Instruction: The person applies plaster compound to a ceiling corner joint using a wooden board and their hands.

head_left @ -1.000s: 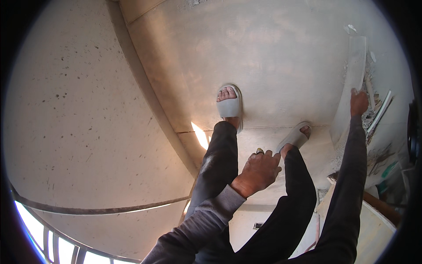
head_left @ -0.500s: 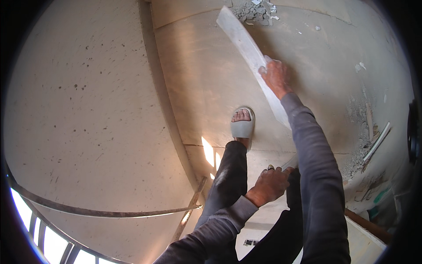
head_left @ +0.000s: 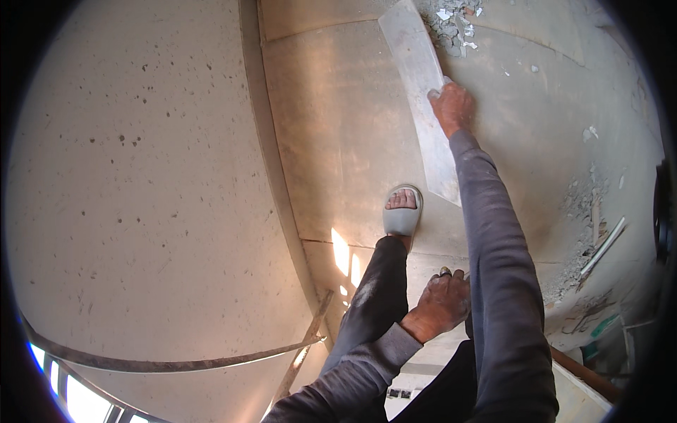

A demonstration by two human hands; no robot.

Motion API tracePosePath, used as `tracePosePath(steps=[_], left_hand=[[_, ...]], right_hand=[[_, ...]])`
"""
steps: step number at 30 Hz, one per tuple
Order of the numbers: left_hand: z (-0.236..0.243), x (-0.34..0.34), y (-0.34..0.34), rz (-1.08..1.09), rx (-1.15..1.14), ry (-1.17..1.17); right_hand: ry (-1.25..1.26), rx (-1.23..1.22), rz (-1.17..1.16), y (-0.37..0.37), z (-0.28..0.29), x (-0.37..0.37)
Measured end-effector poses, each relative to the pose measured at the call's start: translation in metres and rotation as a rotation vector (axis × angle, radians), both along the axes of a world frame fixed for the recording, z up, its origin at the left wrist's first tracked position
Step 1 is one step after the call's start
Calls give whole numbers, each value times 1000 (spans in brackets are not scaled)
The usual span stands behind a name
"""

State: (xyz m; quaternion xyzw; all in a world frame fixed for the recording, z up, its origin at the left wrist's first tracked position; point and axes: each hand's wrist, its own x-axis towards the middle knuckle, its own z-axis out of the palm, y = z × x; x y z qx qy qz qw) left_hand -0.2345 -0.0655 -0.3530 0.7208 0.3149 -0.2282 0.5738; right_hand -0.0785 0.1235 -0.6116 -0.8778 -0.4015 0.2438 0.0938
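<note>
My right hand (head_left: 453,107), reached out ahead, grips the edge of a long, pale, flat strip (head_left: 423,106) near its middle. The strip is dusty white and straight-edged; its material is unclear. Its lower end comes close to my right forearm, and its far end lies beside a heap of grey rubble (head_left: 451,28). Nearer my body, my left hand (head_left: 438,304) is closed with its back towards me. A small dark and yellowish bit shows at its fingers, but what the hand holds is mostly hidden by the hand and my right sleeve.
A sandalled foot (head_left: 403,215) stands on the dusty floor. At left a speckled pale wall (head_left: 141,176) rises, with a wooden bar (head_left: 176,365) across its lower part. More rubble (head_left: 582,247) and a thin white strip (head_left: 604,245) lie along the right side.
The strip has swung to a steeper angle, and its far end now reaches the top of the view. The whole view has shifted a little. My left hand remains closed.
</note>
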Motion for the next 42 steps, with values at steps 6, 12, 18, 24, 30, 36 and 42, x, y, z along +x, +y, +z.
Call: tracePosePath(steps=[6,12,18,24,30,36,42], left_hand=[[1,9,9,-27,-26,57],[2,12,11,-23,-44,68],[7,21,15,-60,-100,92],[5,27,10,-83,-142,110],[2,26,-5,-98,-165,163],[-5,32,2,-213,-180,226],[0,33,3,-135,-163,177]], right_hand=[[-101,-45,-98,-39,-4,52],[-180,-59,-335,-98,-8,115],[-300,-101,-517,-186,-8,213],[-352,-21,-264,-246,8,224],[-16,-153,367,-152,26,68],[174,-29,398,-88,14,-17],[-95,-105,51,-155,-6,99]])
